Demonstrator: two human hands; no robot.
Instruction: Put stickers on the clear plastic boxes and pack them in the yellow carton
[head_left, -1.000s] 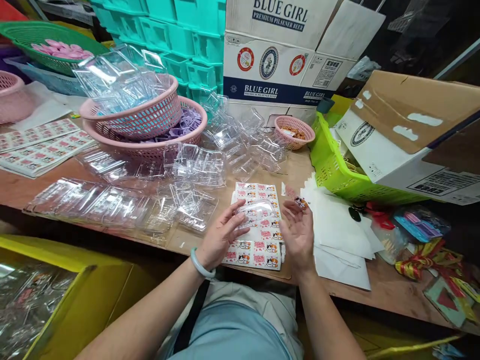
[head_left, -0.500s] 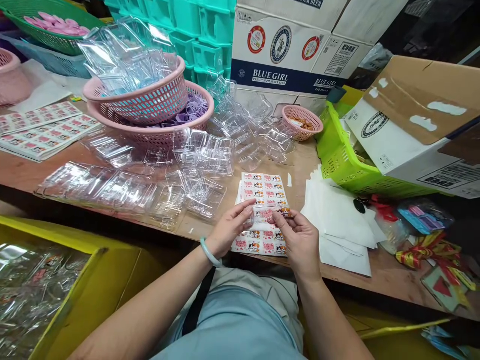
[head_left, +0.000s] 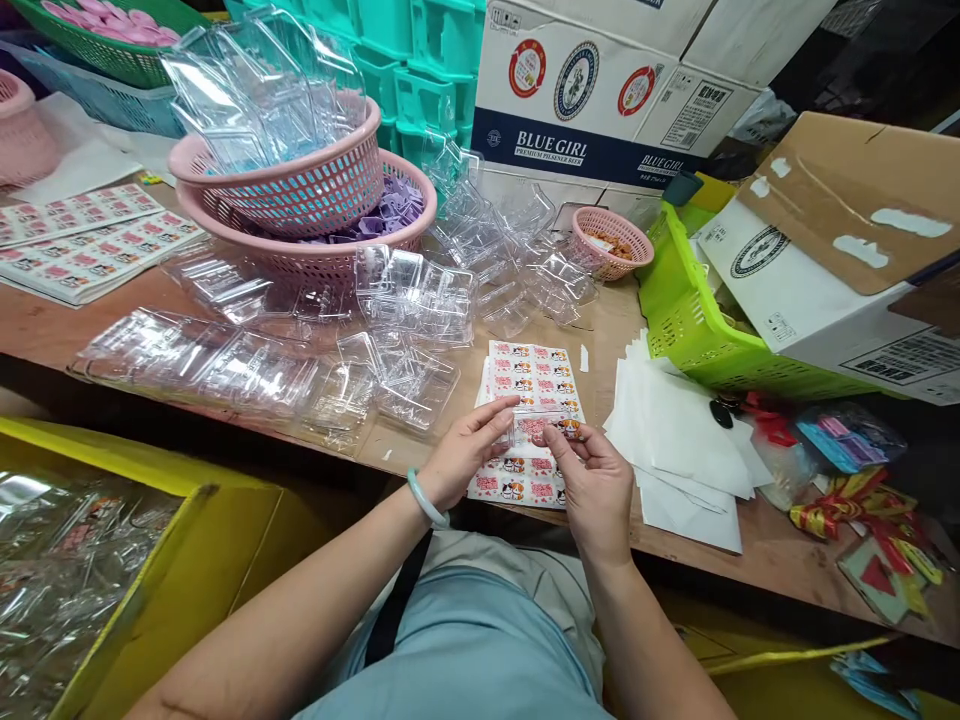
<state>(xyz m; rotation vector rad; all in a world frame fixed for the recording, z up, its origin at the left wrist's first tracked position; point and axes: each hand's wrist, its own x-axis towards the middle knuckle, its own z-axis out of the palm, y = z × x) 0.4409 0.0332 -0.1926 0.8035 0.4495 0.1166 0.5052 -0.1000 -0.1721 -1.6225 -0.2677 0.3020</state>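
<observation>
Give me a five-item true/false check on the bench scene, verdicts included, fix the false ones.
1. Both hands, left hand and right hand, are at one clear plastic box. True.
2. That box is above the lime-green basket. False: it is over the sticker sheets.
3. A pale bracelet is on the left wrist. True.
4. The upper pink basket rests on a lower pink basket with purple pieces in it. True.
5. Pink pieces fill the upper one. False: clear plastic cases stick up out of it.

Right hand [head_left: 598, 492], earlier apart from clear case [head_left: 523, 422], now holds sticker [head_left: 569, 429] against it.
</observation>
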